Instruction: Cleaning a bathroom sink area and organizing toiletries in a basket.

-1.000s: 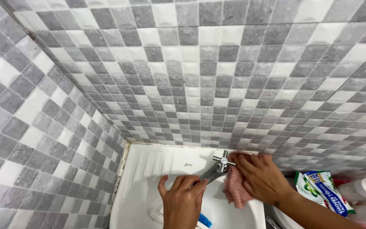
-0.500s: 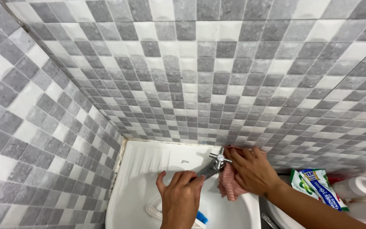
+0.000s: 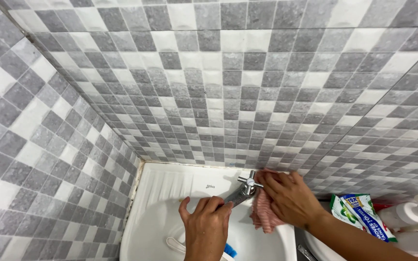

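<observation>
A chrome tap point(image 3: 244, 189) with a cross handle stands at the back of a white basin point(image 3: 163, 203) in a tiled corner. My left hand point(image 3: 205, 227) grips the tap's spout from below. Beside the tap's base my right hand point(image 3: 289, 198) presses a pink striped cloth point(image 3: 263, 212) against it; part of the cloth hangs down over the basin rim. A blue brush tip point(image 3: 230, 251) shows in the bowl under my left hand.
Grey and white checked tiles point(image 3: 228, 92) cover both walls above the basin. To the right lie a green and white sachet point(image 3: 359, 215) and a white bottle point(image 3: 410, 212). A white loop point(image 3: 172, 245) lies in the bowl.
My right hand with the cloth has shifted left, closer around the tap's base. The view has tilted slightly, and my left hand keeps its hold on the spout.
</observation>
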